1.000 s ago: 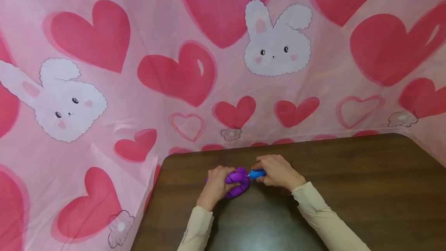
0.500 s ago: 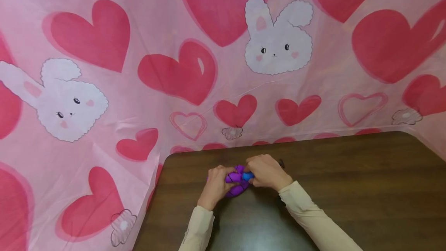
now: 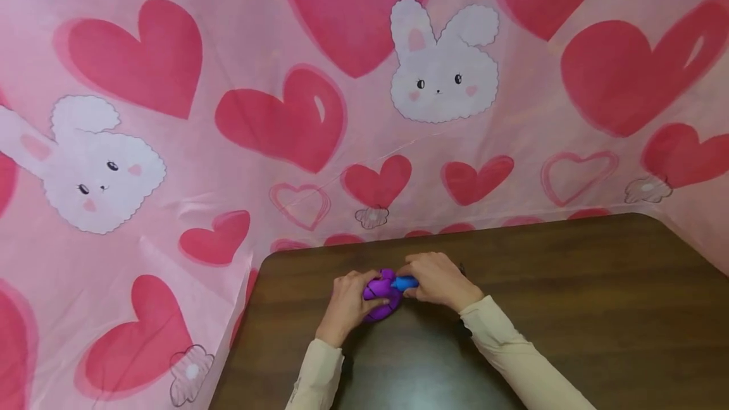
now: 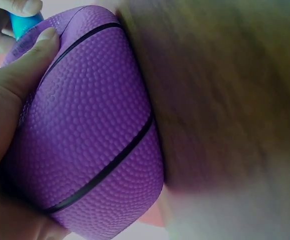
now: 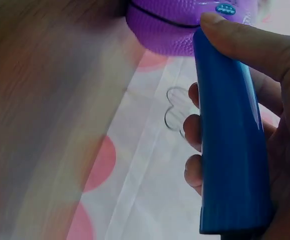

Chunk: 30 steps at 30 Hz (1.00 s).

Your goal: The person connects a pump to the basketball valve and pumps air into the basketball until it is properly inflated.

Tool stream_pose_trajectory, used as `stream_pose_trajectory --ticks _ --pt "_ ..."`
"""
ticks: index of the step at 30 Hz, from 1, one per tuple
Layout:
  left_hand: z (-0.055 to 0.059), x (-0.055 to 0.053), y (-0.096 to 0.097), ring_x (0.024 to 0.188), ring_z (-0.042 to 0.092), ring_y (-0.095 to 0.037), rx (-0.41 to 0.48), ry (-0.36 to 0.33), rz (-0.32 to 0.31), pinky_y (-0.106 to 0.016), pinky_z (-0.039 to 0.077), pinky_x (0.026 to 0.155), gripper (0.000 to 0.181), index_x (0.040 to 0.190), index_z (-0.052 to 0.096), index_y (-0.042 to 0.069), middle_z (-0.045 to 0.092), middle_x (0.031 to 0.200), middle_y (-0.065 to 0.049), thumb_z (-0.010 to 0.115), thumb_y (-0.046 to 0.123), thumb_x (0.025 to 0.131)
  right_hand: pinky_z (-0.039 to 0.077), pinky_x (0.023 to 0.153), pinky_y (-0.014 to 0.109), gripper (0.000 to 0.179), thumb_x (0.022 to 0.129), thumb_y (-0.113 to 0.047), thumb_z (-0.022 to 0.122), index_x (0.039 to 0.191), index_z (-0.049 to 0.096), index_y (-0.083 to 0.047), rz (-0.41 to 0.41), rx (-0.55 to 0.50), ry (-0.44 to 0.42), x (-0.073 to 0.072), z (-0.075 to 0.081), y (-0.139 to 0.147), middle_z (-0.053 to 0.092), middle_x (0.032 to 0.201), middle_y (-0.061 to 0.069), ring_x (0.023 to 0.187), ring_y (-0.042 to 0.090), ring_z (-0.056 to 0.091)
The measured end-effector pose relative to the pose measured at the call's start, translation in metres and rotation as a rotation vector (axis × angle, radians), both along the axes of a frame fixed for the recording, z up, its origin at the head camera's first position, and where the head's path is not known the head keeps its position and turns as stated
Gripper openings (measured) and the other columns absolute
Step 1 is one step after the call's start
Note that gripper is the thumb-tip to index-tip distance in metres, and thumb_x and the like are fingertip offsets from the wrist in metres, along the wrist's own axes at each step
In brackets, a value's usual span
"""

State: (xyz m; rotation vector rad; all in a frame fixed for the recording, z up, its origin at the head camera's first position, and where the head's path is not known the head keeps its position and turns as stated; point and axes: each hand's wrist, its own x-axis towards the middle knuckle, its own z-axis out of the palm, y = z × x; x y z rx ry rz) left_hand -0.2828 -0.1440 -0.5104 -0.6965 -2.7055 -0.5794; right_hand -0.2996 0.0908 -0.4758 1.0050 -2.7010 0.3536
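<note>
A soft, dented purple basketball (image 3: 376, 315) with black seams and a pebbled skin rests on the brown table. My left hand (image 3: 346, 304) grips it from the left, the thumb over its top in the left wrist view, where the ball (image 4: 95, 110) fills the middle. My right hand (image 3: 440, 279) holds a blue hand pump (image 3: 405, 283), its narrow end pointing at the ball's folded right side. In the right wrist view the fingers wrap the pump (image 5: 229, 140) and the thumb lies near its ball end. The pump's tip is hidden, so its depth in the ball cannot be told.
The wooden table (image 3: 547, 309) extends to the right and toward me. Behind it hangs a pink cloth (image 3: 364, 125) printed with hearts and rabbits. A small dark item (image 3: 462, 268) shows just behind my right wrist.
My right hand first brought the pump left against the ball, hiding the needle seen earlier. Since then it has drawn back slightly, and more blue shows. My left hand keeps its grip.
</note>
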Motion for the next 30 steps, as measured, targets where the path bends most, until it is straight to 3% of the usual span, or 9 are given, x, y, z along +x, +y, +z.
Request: stream_pose_trajectory --ticks 5,9,21,30 --pt "0.002 0.003 0.0 0.095 0.068 -0.019 -0.038 0.008 0.022 -0.045 0.049 0.085 0.049 0.115 0.075 0.02 0.081 0.104 0.001 0.091 0.047 0.077 0.052 0.067 0.028 0.034 0.078 -0.038 0.091 0.108 0.081 -0.025 -0.021 -0.052 -0.05 0.006 -0.006 0.014 0.07 0.091 -0.009 0.078 0.009 0.063" --pt "0.005 0.006 0.001 0.107 0.066 -0.021 -0.069 0.005 0.037 -0.047 0.048 0.09 0.058 0.12 0.074 0.02 0.078 0.119 0.0 0.09 0.053 0.075 0.056 0.073 0.033 0.036 0.079 -0.036 0.09 0.112 0.08 -0.024 -0.02 -0.063 -0.09 0.008 -0.01 0.022 0.072 0.096 -0.008 0.084 0.011 0.067" --pt "0.003 0.009 0.004 0.13 0.055 -0.025 -0.097 -0.083 0.065 -0.056 0.047 0.107 0.074 0.134 0.068 0.024 0.065 0.143 -0.002 0.085 0.063 0.074 0.06 0.08 0.041 0.041 0.079 -0.029 0.091 0.116 0.076 -0.02 -0.047 -0.03 -0.091 0.021 -0.011 0.049 0.074 0.101 -0.003 0.085 0.014 0.066" --pt "0.007 0.011 0.004 0.136 0.054 -0.029 -0.1 -0.058 0.032 -0.058 0.047 0.11 0.078 0.133 0.067 0.024 0.062 0.148 -0.005 0.086 0.067 0.071 0.06 0.084 0.045 0.05 0.08 -0.025 0.089 0.126 0.072 -0.018 -0.056 -0.053 -0.097 0.032 -0.014 0.077 0.076 0.108 -0.003 0.09 0.015 0.069"
